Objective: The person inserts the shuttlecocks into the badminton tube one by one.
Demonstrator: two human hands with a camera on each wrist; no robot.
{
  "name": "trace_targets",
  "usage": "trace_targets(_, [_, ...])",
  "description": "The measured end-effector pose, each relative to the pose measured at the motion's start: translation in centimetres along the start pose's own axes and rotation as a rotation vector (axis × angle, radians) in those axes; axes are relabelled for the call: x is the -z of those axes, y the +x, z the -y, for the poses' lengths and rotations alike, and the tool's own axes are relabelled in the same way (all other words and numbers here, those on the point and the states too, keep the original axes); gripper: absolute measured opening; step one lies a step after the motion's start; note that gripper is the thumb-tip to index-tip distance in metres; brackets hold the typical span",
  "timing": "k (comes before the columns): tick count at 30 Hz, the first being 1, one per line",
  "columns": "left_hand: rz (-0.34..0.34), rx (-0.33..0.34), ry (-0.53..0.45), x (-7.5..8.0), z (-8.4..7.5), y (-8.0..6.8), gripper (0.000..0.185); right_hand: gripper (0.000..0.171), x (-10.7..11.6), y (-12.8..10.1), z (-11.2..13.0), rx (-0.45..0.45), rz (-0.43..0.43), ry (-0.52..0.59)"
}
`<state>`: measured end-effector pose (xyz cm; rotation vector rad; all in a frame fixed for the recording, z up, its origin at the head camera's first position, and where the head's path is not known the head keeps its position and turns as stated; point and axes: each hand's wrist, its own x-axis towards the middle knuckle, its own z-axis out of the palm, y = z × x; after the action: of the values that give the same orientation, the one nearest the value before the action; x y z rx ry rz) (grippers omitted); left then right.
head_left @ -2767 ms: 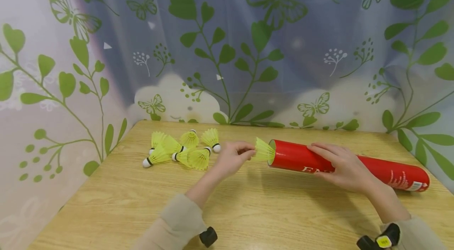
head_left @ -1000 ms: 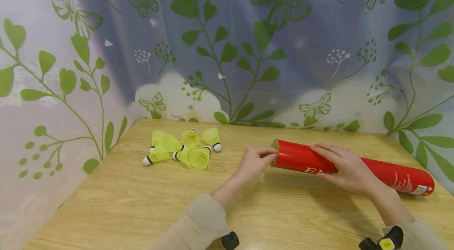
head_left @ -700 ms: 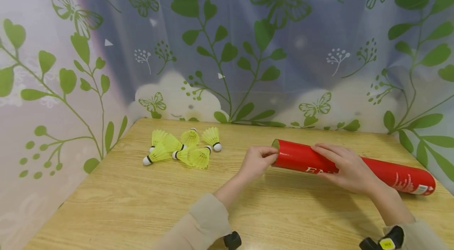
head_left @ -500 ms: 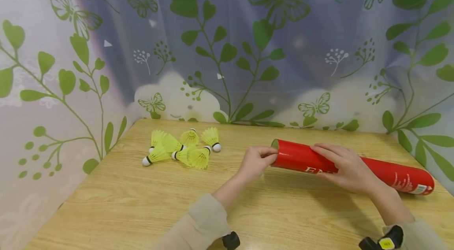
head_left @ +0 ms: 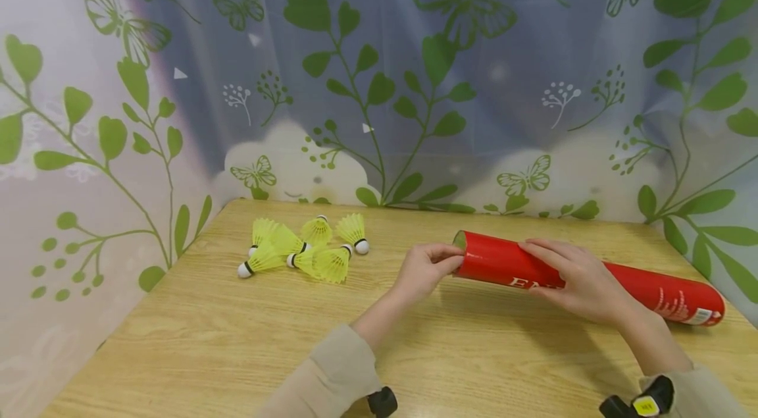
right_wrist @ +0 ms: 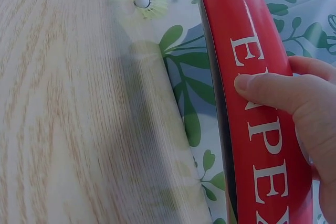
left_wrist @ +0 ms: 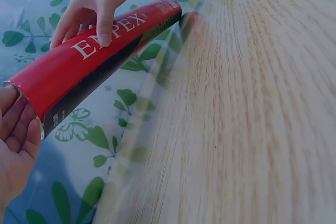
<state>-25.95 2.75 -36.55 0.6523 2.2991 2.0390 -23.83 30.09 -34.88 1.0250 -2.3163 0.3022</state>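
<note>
Tube mouth's hiding behind the left hand (head_left: 422,271), fingers curling over the rim of the red shuttlecock tube (head_left: 628,283); right hand (head_left: 583,280) is clamping it mid-length.

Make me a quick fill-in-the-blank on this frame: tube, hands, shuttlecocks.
1. The tube lying on the table is ____ in colour.
2. The right hand grips the ____.
3. The loose shuttlecocks are ____ in colour.
4. The left hand is at the tube's ____ end.

Missing: red; tube; yellow; open
</note>
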Motion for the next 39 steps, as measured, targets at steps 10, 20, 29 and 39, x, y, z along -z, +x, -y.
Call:
trace_targets(10, [-0.01,-0.009,0.006,1.4,-0.5,-0.3,0.017,0.082,-0.2,0.1,-0.1,0.001,-0.001,0.0])
trace_targets(20, [-0.068,-0.005,0.087,4.7,0.1,-0.6,0.021,0.081,-0.1,0.1,0.0,-0.013,0.004,-0.003])
trace_targets(29, [-0.118,0.029,0.145,8.4,0.4,-1.6,0.019,0.081,-0.1,0.1,-0.2,-0.036,0.029,-0.001])
trace_targets(39, [-0.23,0.084,0.232,12.7,1.1,-3.2,0.017,0.079,-0.3,0.0,-0.2,-0.028,0.024,0.006])
